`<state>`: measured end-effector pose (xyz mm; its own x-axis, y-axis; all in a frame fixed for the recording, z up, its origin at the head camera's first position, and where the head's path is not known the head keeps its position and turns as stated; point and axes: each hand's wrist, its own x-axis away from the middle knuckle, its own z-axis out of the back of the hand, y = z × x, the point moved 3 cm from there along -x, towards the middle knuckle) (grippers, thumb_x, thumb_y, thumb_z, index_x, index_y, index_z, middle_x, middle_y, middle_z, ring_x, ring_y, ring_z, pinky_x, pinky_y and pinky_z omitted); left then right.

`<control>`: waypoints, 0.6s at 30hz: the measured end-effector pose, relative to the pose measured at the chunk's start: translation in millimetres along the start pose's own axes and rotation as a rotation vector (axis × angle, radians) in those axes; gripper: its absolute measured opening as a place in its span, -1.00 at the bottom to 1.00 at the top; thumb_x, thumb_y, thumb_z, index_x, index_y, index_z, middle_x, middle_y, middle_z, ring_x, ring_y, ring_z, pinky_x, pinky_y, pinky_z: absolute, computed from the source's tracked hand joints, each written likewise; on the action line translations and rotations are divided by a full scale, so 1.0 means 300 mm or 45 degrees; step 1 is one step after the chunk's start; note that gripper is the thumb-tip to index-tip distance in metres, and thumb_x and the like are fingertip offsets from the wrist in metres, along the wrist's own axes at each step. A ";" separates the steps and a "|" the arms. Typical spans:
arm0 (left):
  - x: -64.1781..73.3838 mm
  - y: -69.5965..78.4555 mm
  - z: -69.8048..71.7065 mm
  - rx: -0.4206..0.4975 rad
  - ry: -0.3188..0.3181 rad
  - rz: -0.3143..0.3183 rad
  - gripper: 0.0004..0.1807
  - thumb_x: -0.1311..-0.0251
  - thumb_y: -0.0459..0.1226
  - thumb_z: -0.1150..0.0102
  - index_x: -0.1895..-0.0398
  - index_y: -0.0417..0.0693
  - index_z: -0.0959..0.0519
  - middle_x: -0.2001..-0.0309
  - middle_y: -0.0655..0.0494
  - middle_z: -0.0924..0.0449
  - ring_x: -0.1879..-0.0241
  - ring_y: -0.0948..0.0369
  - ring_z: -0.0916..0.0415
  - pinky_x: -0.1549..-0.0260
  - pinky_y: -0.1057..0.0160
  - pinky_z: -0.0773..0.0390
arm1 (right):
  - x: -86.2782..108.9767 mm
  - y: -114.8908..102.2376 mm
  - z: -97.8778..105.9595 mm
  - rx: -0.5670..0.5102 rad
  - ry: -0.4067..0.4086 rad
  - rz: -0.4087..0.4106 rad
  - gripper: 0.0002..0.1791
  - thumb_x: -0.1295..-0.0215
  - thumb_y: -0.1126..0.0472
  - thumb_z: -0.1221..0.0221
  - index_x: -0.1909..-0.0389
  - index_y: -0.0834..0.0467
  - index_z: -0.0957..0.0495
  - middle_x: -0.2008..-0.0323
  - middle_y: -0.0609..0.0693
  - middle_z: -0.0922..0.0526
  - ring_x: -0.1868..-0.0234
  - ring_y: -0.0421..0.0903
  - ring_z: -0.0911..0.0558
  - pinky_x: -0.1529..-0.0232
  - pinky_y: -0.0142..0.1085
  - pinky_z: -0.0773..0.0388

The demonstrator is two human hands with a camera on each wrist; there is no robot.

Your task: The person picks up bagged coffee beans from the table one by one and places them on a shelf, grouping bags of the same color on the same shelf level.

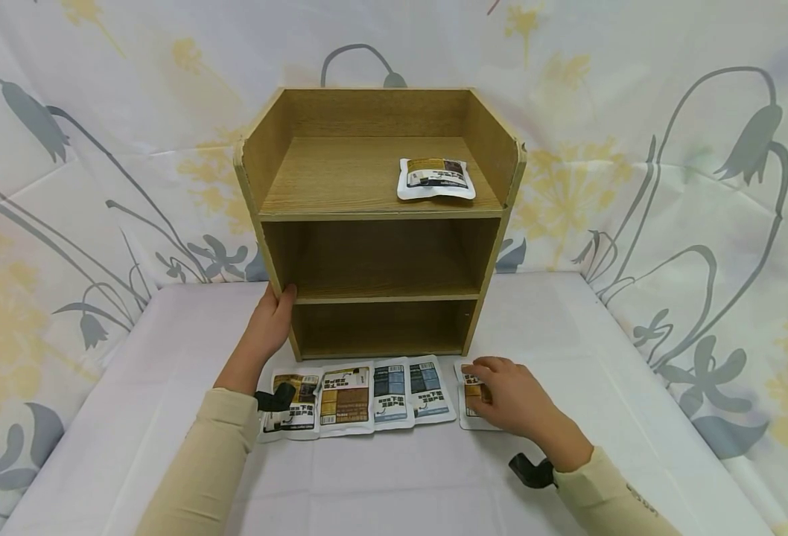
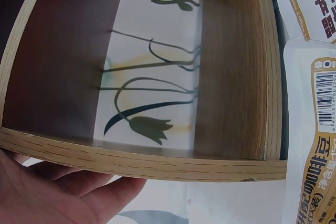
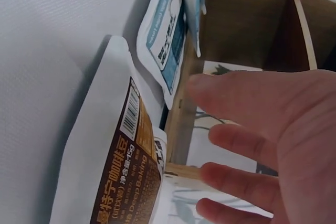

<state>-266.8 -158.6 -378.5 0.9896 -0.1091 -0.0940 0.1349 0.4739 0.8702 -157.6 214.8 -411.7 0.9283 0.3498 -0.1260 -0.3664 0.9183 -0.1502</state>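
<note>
A small wooden shelf (image 1: 380, 216) stands upright, its side panel held by my left hand (image 1: 269, 327) at mid height. In the left wrist view the fingers (image 2: 113, 195) lie along the outer side of that panel. My right hand (image 1: 511, 394) hovers at a coffee bean pouch (image 1: 471, 426) lying right of the others, partly covering it in the head view. Its thumb and fingers (image 3: 236, 140) are extended and apart, with nothing between them. The brown label of this coffee pouch (image 3: 123, 182) shows in the right wrist view.
In front of the shelf lie a brown-and-white pouch (image 1: 300, 406), a brown pouch (image 1: 345, 398) and two blue pouches (image 1: 390, 394), overlapping in a row. Another pouch (image 1: 436, 179) rests on the shelf's top tier, right side. White cloth (image 1: 380, 484) covers the table; patterned fabric (image 1: 635, 149) hangs behind.
</note>
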 end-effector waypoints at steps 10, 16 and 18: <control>0.002 0.001 0.001 -0.002 0.000 0.008 -0.24 -0.47 0.15 0.49 -0.57 -0.02 0.26 -0.44 -0.33 -0.08 -0.37 -0.26 -0.18 -0.29 -0.29 -0.21 | 0.002 0.017 -0.030 0.015 -0.135 -0.070 -0.26 0.03 -0.02 -0.45 -0.23 0.06 -0.49 -0.25 0.15 -0.47 -0.24 0.23 -0.46 -0.14 0.18 -0.42; 0.003 0.002 0.002 -0.011 0.007 0.010 -0.26 -0.48 0.13 0.48 -0.57 -0.03 0.24 -0.44 -0.33 -0.08 -0.37 -0.25 -0.18 -0.31 -0.27 -0.20 | 0.002 0.022 -0.044 -0.040 -0.187 -0.119 -0.20 0.07 -0.01 -0.48 -0.26 0.10 -0.47 -0.30 0.18 -0.41 -0.29 0.26 -0.40 -0.19 0.18 -0.40; 0.002 0.000 0.002 -0.012 0.010 0.010 -0.26 -0.48 0.12 0.48 -0.57 -0.03 0.24 -0.44 -0.33 -0.08 -0.38 -0.25 -0.17 -0.31 -0.27 -0.19 | 0.001 0.023 -0.048 -0.063 -0.208 -0.130 -0.16 0.09 -0.02 -0.49 -0.27 0.12 -0.46 -0.32 0.19 -0.39 -0.31 0.27 -0.37 -0.20 0.19 -0.39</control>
<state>-266.4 -159.3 -378.2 0.9909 -0.0988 -0.0912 0.1278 0.4826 0.8665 -160.7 218.7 -427.0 0.9573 0.2843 0.0526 -0.2685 0.9417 -0.2026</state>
